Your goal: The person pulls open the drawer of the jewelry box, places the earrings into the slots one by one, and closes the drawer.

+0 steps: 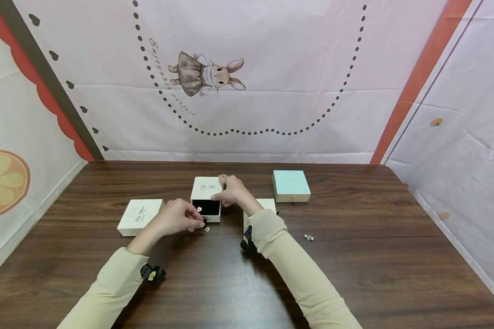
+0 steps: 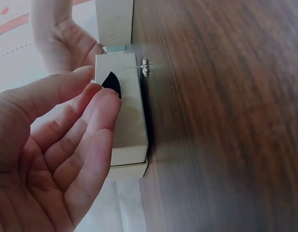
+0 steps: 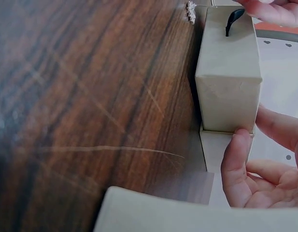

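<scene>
A cream jewelry box [image 1: 206, 186] with a black-lined drawer [image 1: 211, 218] pulled partly out sits in the middle of the table. My left hand [image 1: 180, 216] pinches the black ribbon tab [image 3: 234, 20] on the drawer's front between thumb and fingertips. With thumb and fingers, my right hand [image 1: 233, 191] grips the right side of the box's outer sleeve. One small flower-shaped piece [image 1: 199, 209] shows against the black lining. On the table before the drawer lies a flower stud earring [image 2: 145, 66], its thin pin visible in the left wrist view.
A closed cream box [image 1: 137, 216] stands at left. Another cream box [image 1: 266, 204] is partly hidden behind my right forearm. Back right is a mint-green box [image 1: 291, 185]; small shiny pieces [image 1: 308, 237] lie on the table [image 1: 366, 256] in front of it.
</scene>
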{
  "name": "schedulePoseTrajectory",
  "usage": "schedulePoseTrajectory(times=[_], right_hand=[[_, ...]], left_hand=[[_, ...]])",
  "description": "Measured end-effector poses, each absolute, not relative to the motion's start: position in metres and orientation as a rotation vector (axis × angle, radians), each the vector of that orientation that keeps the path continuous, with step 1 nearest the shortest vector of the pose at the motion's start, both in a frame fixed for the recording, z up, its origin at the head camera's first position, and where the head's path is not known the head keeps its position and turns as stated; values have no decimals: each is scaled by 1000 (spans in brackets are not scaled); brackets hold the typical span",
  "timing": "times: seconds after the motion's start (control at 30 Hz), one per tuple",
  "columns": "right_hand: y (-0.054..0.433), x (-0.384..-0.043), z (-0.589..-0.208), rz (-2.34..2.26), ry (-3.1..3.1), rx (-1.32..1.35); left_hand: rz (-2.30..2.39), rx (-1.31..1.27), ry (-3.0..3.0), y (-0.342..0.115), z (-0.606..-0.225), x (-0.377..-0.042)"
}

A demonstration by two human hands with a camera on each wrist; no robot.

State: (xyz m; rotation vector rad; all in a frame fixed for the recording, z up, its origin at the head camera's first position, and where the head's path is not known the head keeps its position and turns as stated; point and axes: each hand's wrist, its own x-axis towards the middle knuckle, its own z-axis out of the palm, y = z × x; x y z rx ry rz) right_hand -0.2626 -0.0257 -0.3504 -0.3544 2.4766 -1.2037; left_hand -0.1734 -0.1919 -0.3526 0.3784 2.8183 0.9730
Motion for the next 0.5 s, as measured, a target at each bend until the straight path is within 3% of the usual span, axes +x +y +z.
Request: schedulePoseTrajectory(times=[0.5], right_hand=[[-26,-262,-350,-1221,2474,-335]], left_hand=[[912,428,2801,-185,-355,-175]])
